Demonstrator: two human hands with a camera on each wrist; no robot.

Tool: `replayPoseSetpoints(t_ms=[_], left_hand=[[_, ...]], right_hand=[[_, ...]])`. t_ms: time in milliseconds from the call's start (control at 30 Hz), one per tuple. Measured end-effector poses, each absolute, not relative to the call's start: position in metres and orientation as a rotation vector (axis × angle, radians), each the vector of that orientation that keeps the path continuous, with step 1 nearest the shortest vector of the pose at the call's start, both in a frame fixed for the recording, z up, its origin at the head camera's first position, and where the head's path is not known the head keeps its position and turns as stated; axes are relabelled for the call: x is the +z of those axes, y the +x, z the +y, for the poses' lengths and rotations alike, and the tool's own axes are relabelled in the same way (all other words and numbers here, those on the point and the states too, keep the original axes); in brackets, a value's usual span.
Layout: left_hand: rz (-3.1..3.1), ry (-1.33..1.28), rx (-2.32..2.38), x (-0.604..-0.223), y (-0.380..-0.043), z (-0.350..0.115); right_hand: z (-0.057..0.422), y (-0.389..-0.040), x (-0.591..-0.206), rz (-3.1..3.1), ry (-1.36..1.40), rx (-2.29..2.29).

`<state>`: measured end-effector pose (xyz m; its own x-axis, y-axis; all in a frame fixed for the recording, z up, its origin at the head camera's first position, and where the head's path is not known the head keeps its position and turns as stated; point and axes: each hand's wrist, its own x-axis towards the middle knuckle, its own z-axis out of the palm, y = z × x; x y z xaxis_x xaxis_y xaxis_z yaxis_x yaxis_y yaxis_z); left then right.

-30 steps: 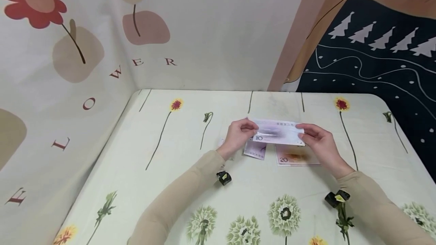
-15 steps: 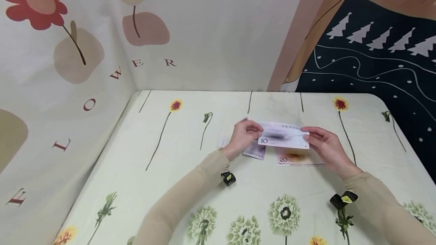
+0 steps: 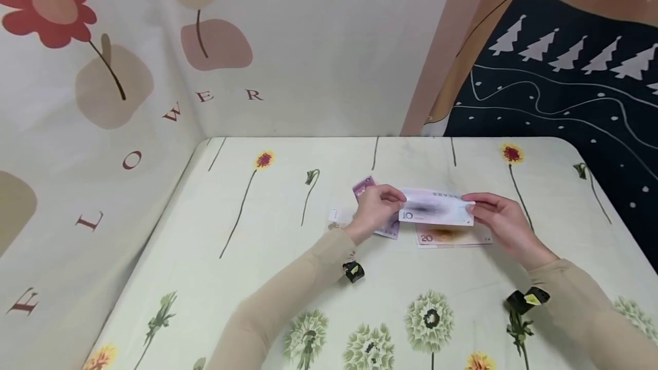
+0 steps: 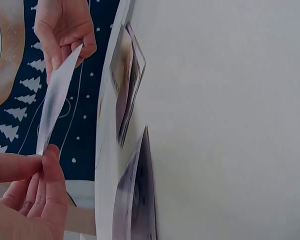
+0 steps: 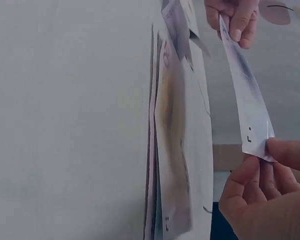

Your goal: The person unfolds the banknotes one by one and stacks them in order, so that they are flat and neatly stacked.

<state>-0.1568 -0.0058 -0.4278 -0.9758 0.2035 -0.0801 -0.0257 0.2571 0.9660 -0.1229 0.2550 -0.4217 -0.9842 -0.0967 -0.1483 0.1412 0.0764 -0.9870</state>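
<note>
A pale purple banknote marked 10 (image 3: 437,208) is stretched between both hands, raised above the table. My left hand (image 3: 376,210) pinches its left end between thumb and fingers; my right hand (image 3: 501,222) pinches the right end the same way. Below the held note lies a small stack of banknotes with a brownish 20 note (image 3: 452,236) on top; the right wrist view shows several layered edges. Beside and partly behind my left hand rest purple banknotes (image 3: 364,184), bent up from the table in the left wrist view. Another pale note (image 3: 339,217) shows left of that wrist.
The table (image 3: 288,278) wears a cream cloth printed with flowers. A pale curtain with flower prints and letters (image 3: 319,44) hangs behind and at the left. Dark cloth with white trees (image 3: 565,90) hangs at the right. Black wrist cameras (image 3: 353,271) sit on both sleeves.
Both hands have shifted to the right together with the 10 banknote, which sits slightly lower in view. More of the purple notes and the pale note at the left now shows.
</note>
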Motion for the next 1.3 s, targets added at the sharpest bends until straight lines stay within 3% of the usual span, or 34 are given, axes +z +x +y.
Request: replayPoseSetpoints(t_ms=[200,1000,1300], left_hand=[[2.338,0.224,1.812,-0.43,-0.151,0.004],[2.449,0.133,1.644,-0.449,-0.138,0.036],[2.431,0.076,1.613,-0.456,-0.135,0.04]], right_hand=[[0.261,-0.118,-0.422,2.639,0.028,-1.577],[0.286,-0.121,-0.439,2.596,0.023,-1.38],[0.284,-0.121,-0.447,2.744,-0.098,-1.221]])
